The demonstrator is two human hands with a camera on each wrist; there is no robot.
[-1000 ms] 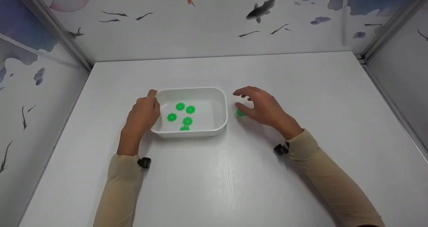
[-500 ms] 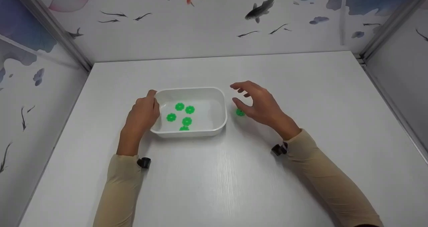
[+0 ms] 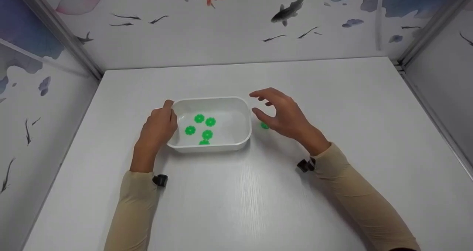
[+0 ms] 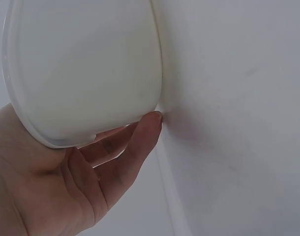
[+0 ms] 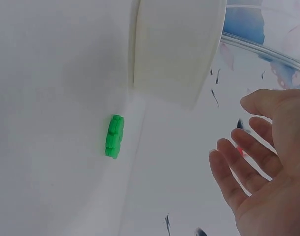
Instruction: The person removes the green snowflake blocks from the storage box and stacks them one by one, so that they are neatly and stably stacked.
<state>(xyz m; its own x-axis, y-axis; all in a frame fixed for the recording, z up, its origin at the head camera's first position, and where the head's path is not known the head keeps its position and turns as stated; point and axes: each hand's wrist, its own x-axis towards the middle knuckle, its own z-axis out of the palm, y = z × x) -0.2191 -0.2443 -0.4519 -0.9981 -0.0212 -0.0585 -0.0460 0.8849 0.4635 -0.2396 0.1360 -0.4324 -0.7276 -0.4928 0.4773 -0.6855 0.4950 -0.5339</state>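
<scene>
My left hand [image 3: 158, 127] grips the left end of a white rectangular plastic tray [image 3: 207, 147]. In the left wrist view, fingers [image 4: 145, 137] curl against the outside of the tray wall [image 4: 91, 69]. Several flower-shaped green plastic pieces [image 3: 190, 130] lie in the tray, mostly toward its left half. My right hand [image 3: 286, 112] hovers just right of the tray, fingers spread and bent, holding nothing. Under its thumb, partly hidden in the head view, another green flower-shaped piece [image 3: 264, 125] lies on the table. The right wrist view shows that piece [image 5: 114, 136] edge-on, apart from the fingers.
A white table [image 3: 236, 199] carries everything. Behind it stands a white panel [image 3: 229, 33] printed with fish, and side panels [image 3: 26, 107] flank it left and right. Small black cameras [image 3: 160, 180] sit at both wrists.
My right hand has shifted a little left and away from me, closer to the tray. The left hand, the tray and the green pieces stay where they were.
</scene>
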